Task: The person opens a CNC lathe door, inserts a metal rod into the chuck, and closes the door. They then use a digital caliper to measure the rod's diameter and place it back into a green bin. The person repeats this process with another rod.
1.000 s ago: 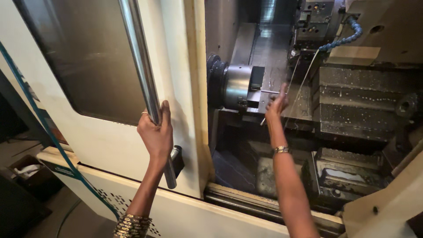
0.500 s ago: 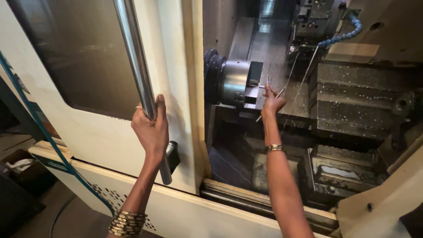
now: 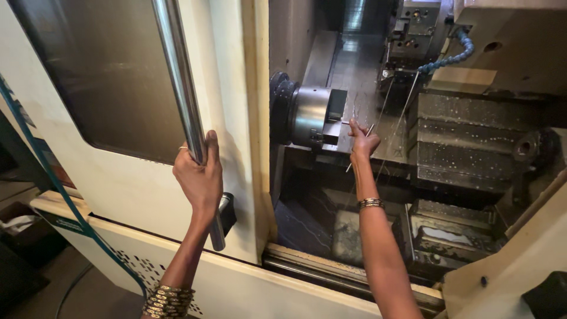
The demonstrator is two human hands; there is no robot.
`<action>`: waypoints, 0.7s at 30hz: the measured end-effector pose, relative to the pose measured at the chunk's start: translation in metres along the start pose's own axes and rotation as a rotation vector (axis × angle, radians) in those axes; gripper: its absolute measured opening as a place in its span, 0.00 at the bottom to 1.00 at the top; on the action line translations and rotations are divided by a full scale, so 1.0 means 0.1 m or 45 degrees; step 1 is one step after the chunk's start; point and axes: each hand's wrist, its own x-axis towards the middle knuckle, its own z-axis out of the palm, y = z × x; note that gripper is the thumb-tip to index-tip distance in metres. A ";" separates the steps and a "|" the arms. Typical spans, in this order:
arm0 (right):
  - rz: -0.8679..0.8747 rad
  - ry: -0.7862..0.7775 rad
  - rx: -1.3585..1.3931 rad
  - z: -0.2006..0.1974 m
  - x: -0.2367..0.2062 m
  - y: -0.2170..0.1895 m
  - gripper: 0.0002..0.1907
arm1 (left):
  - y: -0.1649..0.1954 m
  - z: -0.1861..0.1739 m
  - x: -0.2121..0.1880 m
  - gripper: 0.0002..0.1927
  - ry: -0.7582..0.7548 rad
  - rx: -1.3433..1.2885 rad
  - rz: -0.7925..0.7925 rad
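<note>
At about 8 o'clock in your view, your left hand point(image 3: 199, 177) is wrapped tight around the steel door handle point(image 3: 184, 112), thumb up along the bar, a ring on one finger and a stack of bangles point(image 3: 168, 301) on the wrist. The handle runs up the cream sliding door point(image 3: 136, 195), beside its dark window point(image 3: 100, 77); the top of the bar is cut off by the frame. A blue cable point(image 3: 53, 183) crosses the door's lower left corner, and the floor beyond it is too dark to read.

The door's right edge stands open, leaving a wide gap into the machine chamber. Inside it, at about 12 o'clock, sits the round steel chuck point(image 3: 310, 115), with a thin metal rod point(image 3: 344, 123) poking out of its face. Your right hand point(image 3: 361, 142) is at the chuck, fingers pinched together on the rod's end; a bracelet point(image 3: 371, 203) circles that wrist. A thin wire runs slantwise just behind the hand.

At 1 o'clock the tool block point(image 3: 416, 29) hangs with a blue segmented coolant hose point(image 3: 452, 56) curving off it. Below your forearm the chamber floor drops away with open room; its contents are shadowed. At 3 o'clock a chip-speckled grey cover point(image 3: 466, 142) crowds the hand's right side.
</note>
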 end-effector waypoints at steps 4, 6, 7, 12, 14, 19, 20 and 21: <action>-0.004 -0.019 0.017 0.03 -0.02 -0.06 0.15 | -0.02 0.02 0.05 0.28 -0.006 0.036 -0.066; -0.005 -0.006 -0.037 0.04 -0.03 -0.10 0.15 | -0.02 0.03 0.08 0.27 0.010 0.076 0.043; 0.006 0.010 -0.094 0.05 -0.03 -0.12 0.15 | -0.02 0.04 0.09 0.26 0.018 0.094 0.096; 0.057 -0.095 -0.212 0.01 -0.01 -0.16 0.20 | -0.01 0.01 0.07 0.26 -0.021 0.027 0.041; 0.140 -0.148 -0.276 -0.06 -0.06 -0.17 0.23 | 0.00 -0.02 0.05 0.25 -0.017 0.017 0.067; 0.006 -0.611 -0.273 -0.31 -0.48 -0.29 0.18 | -0.03 -0.10 0.14 0.25 -0.051 -0.017 0.013; -0.071 -0.710 -0.449 -0.38 -0.61 -0.40 0.16 | -0.07 -0.10 0.18 0.26 -0.048 -0.014 0.043; -0.151 -0.809 -0.623 -0.51 -0.74 -0.54 0.14 | -0.12 -0.09 0.20 0.27 -0.042 -0.013 0.078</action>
